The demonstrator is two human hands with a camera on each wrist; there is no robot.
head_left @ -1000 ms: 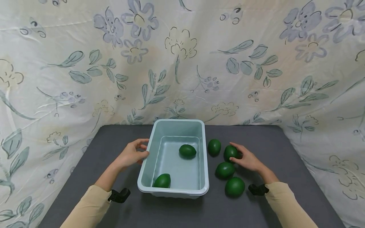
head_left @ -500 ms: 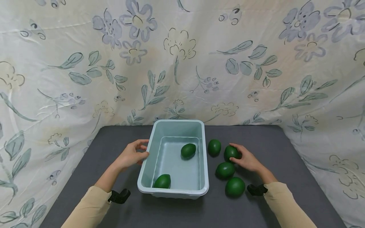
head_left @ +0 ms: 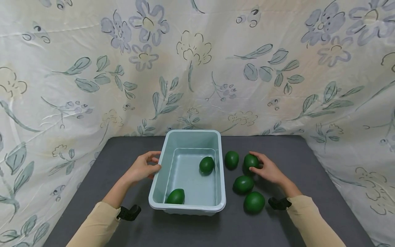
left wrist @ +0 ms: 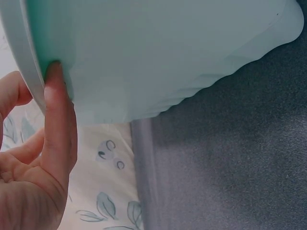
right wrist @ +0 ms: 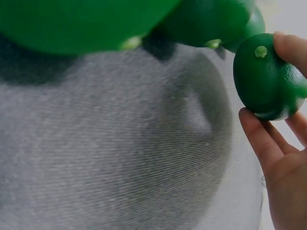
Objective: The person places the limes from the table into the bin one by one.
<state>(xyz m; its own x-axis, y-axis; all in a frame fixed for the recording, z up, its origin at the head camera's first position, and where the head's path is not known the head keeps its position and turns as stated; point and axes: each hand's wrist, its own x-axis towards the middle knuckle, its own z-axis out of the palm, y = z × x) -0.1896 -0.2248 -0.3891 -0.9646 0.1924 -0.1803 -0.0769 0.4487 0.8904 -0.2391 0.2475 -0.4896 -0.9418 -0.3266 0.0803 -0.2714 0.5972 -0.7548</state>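
Observation:
A pale blue-green plastic tub [head_left: 187, 207] stands on the table with two dark green avocados inside, one near the right wall [head_left: 206, 165] and one in the front left corner [head_left: 176, 196]. My left hand [head_left: 142, 168] holds the tub's left rim; in the left wrist view its fingers [left wrist: 56, 120] reach up under the lip against the outer wall. To the right of the tub, my right hand [head_left: 270, 170] grips another avocado [head_left: 251, 162] between thumb and fingers. The right wrist view shows this avocado [right wrist: 264, 79] with its light stem nub, seemingly just above the cloth.
Three more avocados lie on the dark grey table [head_left: 296, 151] close to the held one: one beside the tub wall [head_left: 231, 160], one in front [head_left: 243, 185], one nearest [head_left: 254, 202]. A floral curtain [head_left: 197, 68] hangs behind the table.
The right hand has raised its avocado slightly. Inside the tub, the upper avocado has rolled rightward and turned toward the right wall. My left hand stays on the rim.

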